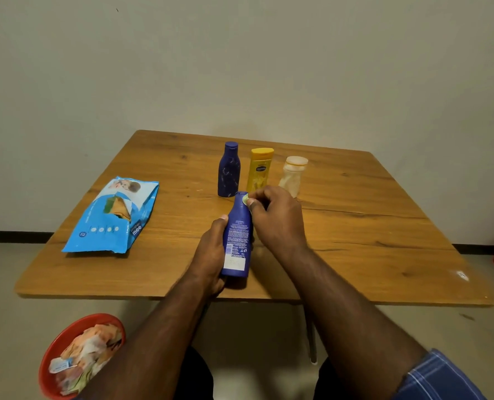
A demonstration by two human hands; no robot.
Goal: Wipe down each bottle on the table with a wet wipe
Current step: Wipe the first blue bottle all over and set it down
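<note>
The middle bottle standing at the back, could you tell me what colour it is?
Yellow, cap and body alike: the middle bottle, seen in the head view.

We see two bare forearms reaching in from the bottom edge, uncovered from the elbows down to the wrists. The left hand (211, 249) and the right hand (277, 217) wear no gloves, rings, watch or bands that we can make out. On the right arm, a blue sleeve (439, 379) with thin pale stripes crossing in a check pattern ends near the elbow, its hem slightly rumpled. Between the arms we see dark trousers (196, 376) over both knees.
</note>
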